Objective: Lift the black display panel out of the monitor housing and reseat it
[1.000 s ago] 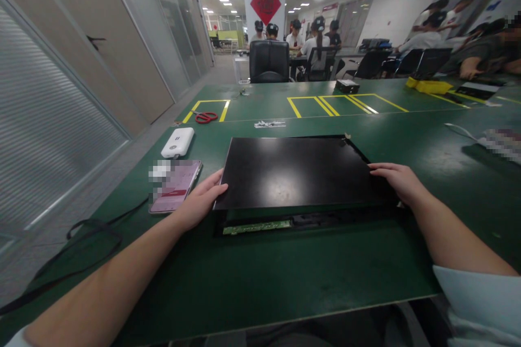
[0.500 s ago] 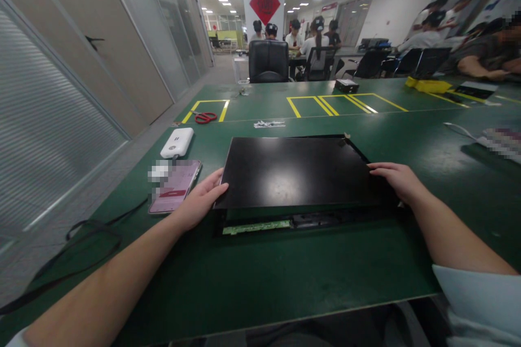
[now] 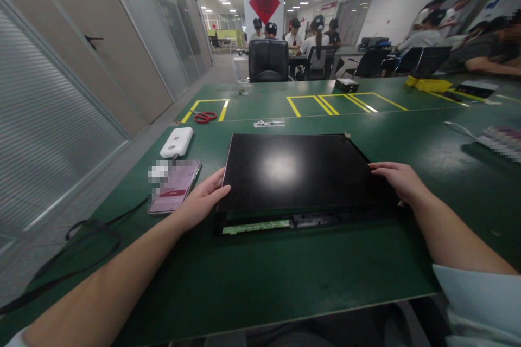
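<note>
Green worktop (image 3: pixel 285 271) carried all. Black panel (image 3: pixel 297 171) at middle, near edge raised off frame (image 3: pixel 325 220) below. My left hand (image 3: pixel 199 203) and right hand (image 3: pixel 401 181) gripped its side edges, fingers closed. Best held level, I judged, clear of circuit strip (image 3: pixel 256 226).

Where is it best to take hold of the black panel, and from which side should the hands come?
Grip the black panel by its two short edges near the front corners, one hand from each side. It is thin, wide and glossy, and its near edge is raised above the green circuit strip, so fingers can slip beneath. The left hand and right hand are placed there.
</note>
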`<state>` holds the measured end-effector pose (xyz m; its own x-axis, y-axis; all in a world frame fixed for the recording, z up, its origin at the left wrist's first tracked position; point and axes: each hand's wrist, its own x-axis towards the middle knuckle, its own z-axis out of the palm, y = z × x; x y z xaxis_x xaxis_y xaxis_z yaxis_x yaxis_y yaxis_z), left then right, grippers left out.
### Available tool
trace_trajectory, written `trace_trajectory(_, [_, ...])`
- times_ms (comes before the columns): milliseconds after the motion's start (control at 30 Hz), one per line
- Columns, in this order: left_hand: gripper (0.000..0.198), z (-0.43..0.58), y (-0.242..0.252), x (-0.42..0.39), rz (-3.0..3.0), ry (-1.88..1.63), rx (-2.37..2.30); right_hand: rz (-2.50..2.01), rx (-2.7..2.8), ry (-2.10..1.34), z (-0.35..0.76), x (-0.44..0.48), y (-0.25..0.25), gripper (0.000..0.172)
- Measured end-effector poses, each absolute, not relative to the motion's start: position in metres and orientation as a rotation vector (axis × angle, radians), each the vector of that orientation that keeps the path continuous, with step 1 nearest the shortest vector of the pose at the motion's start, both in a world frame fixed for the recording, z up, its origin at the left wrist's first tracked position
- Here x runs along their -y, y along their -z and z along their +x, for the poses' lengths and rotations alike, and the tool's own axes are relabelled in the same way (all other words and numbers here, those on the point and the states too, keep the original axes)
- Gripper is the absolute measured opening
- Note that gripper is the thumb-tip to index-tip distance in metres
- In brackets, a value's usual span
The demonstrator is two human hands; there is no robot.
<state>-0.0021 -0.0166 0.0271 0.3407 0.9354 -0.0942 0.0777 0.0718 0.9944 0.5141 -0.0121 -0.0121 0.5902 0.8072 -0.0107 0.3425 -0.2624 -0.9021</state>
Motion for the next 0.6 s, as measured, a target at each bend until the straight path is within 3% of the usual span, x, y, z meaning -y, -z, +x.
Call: trace_trajectory(600, [0.075, -0.0009, -0.0266, 0.0169, 1.419, -0.786, -0.996, -1.917, 1.094, -0.552, 0.5102, 0.0143, 0.0049, 0.011])
